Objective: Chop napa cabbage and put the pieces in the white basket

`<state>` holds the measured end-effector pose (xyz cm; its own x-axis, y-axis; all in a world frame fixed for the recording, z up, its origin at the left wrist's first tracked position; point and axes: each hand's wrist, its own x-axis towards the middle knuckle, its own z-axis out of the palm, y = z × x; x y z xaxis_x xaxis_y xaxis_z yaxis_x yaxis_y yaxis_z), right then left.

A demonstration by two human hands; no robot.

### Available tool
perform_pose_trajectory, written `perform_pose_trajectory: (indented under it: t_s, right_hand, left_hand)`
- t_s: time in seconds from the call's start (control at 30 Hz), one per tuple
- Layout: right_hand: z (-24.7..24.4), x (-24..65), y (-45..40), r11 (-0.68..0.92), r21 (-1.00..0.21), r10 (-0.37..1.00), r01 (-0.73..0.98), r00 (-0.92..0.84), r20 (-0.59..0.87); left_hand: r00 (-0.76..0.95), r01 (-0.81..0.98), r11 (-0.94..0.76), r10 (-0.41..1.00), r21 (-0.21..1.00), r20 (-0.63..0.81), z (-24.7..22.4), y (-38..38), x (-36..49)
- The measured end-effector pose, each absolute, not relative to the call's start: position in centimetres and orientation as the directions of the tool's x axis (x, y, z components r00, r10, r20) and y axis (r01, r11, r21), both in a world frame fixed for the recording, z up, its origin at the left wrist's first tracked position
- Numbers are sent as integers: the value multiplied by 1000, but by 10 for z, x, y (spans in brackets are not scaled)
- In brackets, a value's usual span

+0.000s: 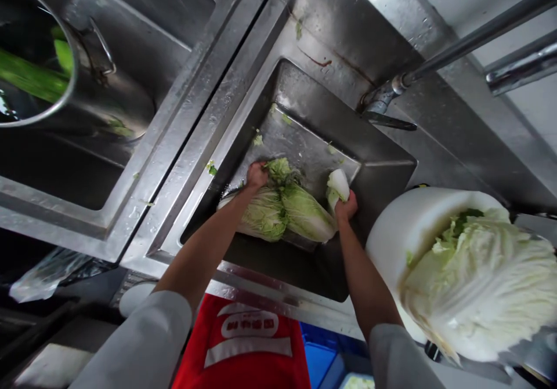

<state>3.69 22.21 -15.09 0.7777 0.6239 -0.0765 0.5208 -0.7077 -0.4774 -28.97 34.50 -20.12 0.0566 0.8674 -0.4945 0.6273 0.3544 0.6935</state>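
Two pale green napa cabbages lie side by side in the steel sink basin (387, 174): the left cabbage (263, 215) is partly behind my left forearm, and the right cabbage (307, 212) slants toward my right hand. My left hand (257, 175) is closed at the frilly green leaf tip (278, 168) above the left cabbage; its fingertips are partly hidden. Off the lower end of the right cabbage, my right hand (347, 206) grips the thick white base of a cabbage leaf (338, 185). Whether both hands hold one same leaf, I cannot tell.
A white round tub (391, 232) at right carries large cabbage leaves (483, 284). Above the basin a metal tap (380, 102) sticks out from the wall. On the left, a steel pot (117, 99) with green vegetables stands in another sink. Leaf scraps dot the basin and rim.
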Motion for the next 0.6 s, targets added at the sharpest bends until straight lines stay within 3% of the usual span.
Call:
perform_pose_trajectory:
  t_s: [0.2, 0.3, 0.4, 0.5, 0.6]
  right_hand:
    - [-137, 37, 231, -685, -515, 608, 515, 794, -14]
    - [-131, 47, 257, -649, -494, 620, 579, 779, 98]
    - [-128, 58, 300, -634, -365, 686, 682, 713, 143]
    - [-136, 65, 344, -608, -237, 783, 758, 621, -25]
    - [-153, 62, 374, -580, -269, 814, 769, 535, -226]
  left_hand:
    - [-134, 682, 345, 926, 645, -353, -187, 342, -296]
    - [42, 767, 194, 936, 611, -350, -182, 339, -285]
    - [292, 847, -16, 850, 531, -440, -182, 341, -276]
    - [358, 875, -71, 761, 478, -541, -184, 342, -281]
    - [367, 865, -15, 699, 501, -613, -182, 346, -300]
